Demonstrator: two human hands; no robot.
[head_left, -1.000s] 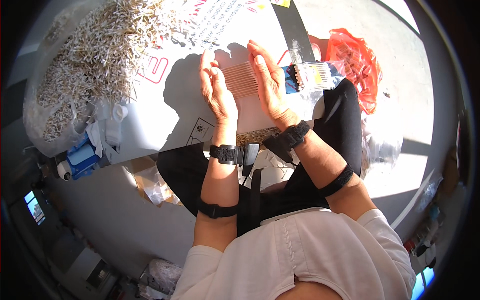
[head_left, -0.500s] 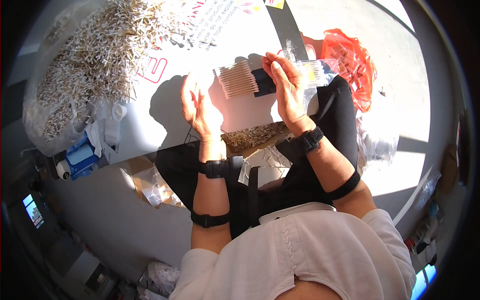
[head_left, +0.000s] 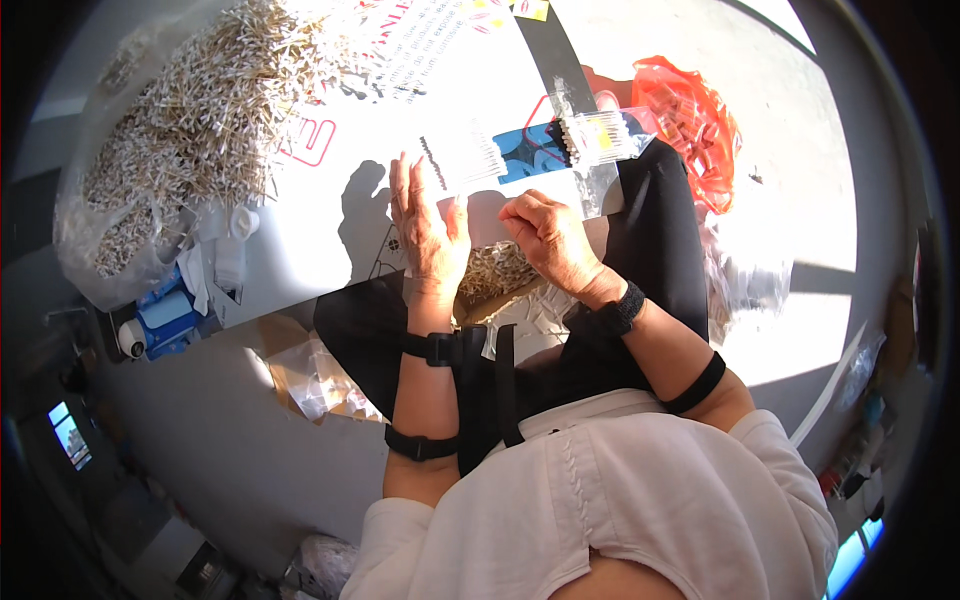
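My left hand point(head_left: 430, 232) rests at the near side of a sunlit row of cotton swabs point(head_left: 468, 160), its fingers stretched out and its thumb apart. Close to the table's near edge, my right hand point(head_left: 552, 240) has its fingers curled and the fingertips pressed together; whether anything is pinched in them is hidden. Between the row and a clear packet of swabs point(head_left: 603, 137) lies a dark blue strip point(head_left: 530, 152). The packet sits near the table's right end, apart from both hands.
A big clear bag of loose swabs point(head_left: 190, 130) spills over the table's left part. Nearby are a white roll point(head_left: 243, 222) and a blue package point(head_left: 166, 320). Under the near edge, a carton holds more swabs point(head_left: 495, 268). A red plastic bag point(head_left: 685, 125) stands beyond my right knee.
My right hand has drawn back from the blue strip toward the table's near edge, its fingers more curled. My left hand has shifted slightly right, nearer the row of swabs.
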